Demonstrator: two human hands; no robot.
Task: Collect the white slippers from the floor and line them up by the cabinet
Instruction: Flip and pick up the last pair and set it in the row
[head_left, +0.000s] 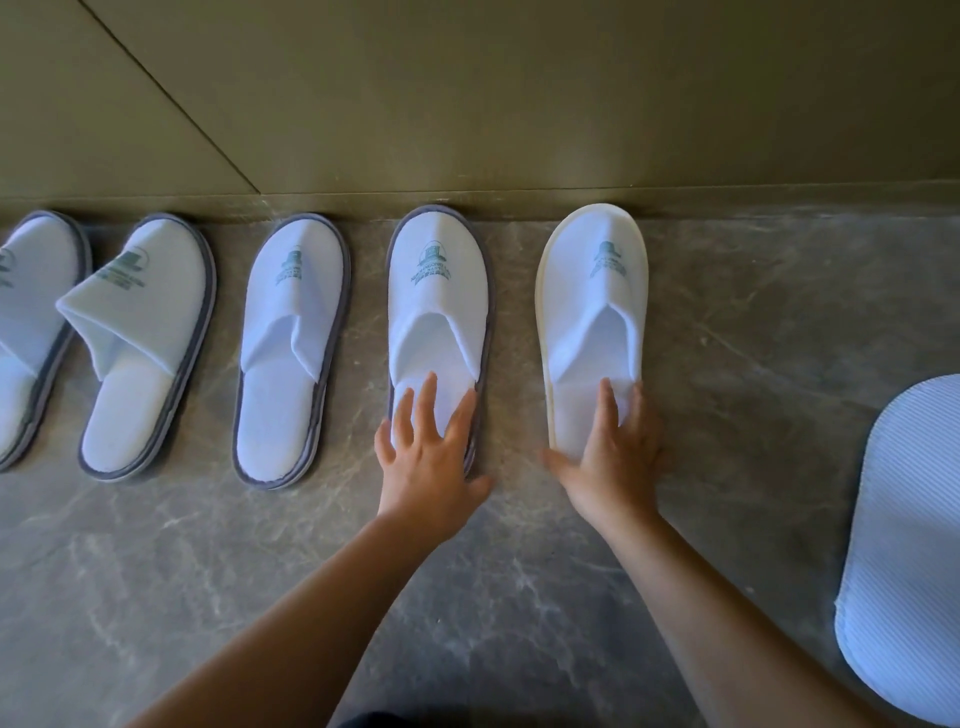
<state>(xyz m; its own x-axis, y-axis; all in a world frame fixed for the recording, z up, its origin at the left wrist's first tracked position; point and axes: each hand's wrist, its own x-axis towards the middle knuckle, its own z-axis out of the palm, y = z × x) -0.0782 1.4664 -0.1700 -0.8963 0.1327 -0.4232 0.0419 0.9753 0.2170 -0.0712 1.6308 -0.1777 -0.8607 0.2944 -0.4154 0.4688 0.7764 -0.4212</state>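
Several white slippers with green logos lie in a row, toes against the olive cabinet base (467, 200). My left hand (431, 452) rests flat, fingers spread, on the heel of a grey-trimmed slipper (439, 291). My right hand (613, 457) lies on the heel of a cream-trimmed slipper (592, 296), thumb out to the left. Further left lie a third grey-trimmed slipper (291, 332), a tilted one (150, 322) with its upper folded, and another (31, 312) cut off by the left edge. One slipper (904, 545) lies sole-up at the right, apart from the row.
The floor is grey veined marble (519, 597). The cabinet front (519, 93) fills the top of the view, with a diagonal seam at the upper left. Bare floor shows between the cream-trimmed slipper and the overturned one.
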